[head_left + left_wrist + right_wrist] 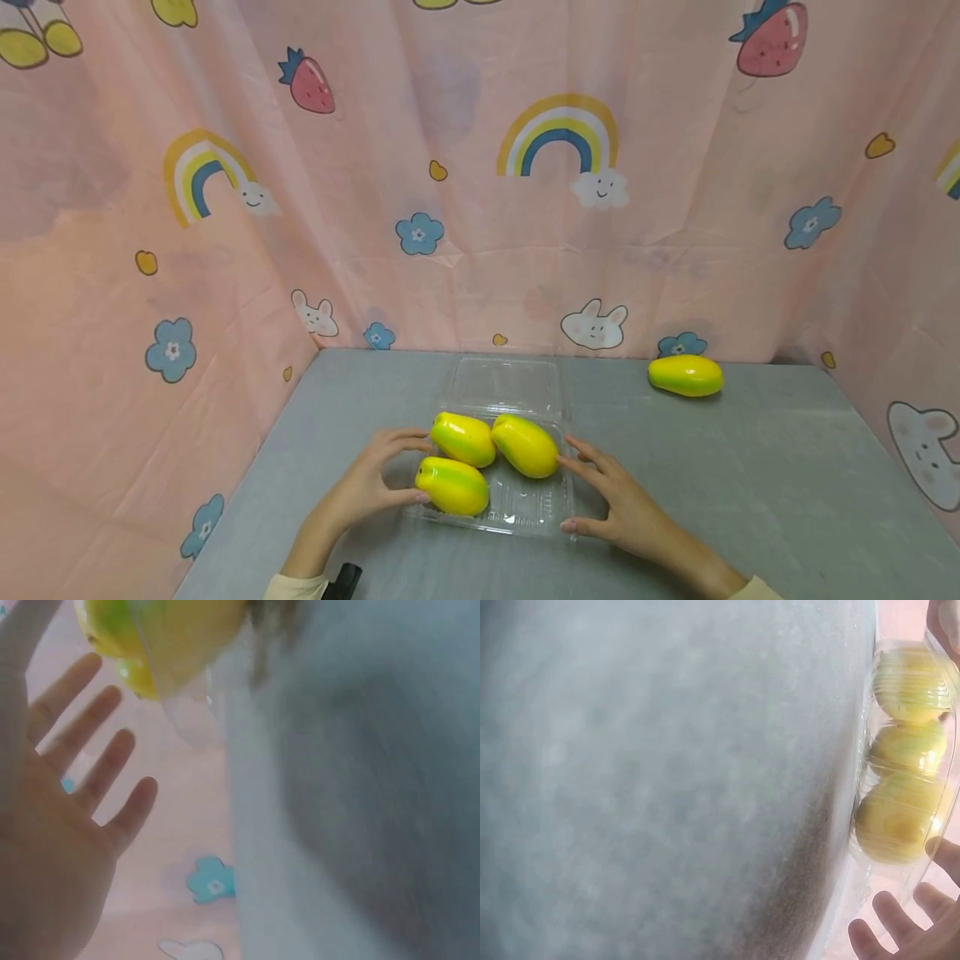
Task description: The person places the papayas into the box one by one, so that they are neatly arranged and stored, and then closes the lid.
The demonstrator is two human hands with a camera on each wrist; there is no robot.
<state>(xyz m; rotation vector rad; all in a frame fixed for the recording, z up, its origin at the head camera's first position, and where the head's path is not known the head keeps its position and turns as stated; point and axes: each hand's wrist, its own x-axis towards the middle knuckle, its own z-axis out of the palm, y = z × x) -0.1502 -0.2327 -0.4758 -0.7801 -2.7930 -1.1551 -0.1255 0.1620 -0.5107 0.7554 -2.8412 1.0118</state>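
Note:
A clear plastic clamshell box lies with its lid folded back on the table. In its tray are three shiny yellow-green oblong fruits: one at back left, one at front left and one at back right. At the box's left side is my left hand, its thumb tip by the front left fruit; the left wrist view shows its fingers spread. My right hand stands at the right side with fingers spread, fingertips close to the rim. Exact contact is unclear.
A fourth yellow-green fruit lies at the back right of the grey table. A pink printed curtain hangs behind the table and along both sides. A black object shows beside the left wrist.

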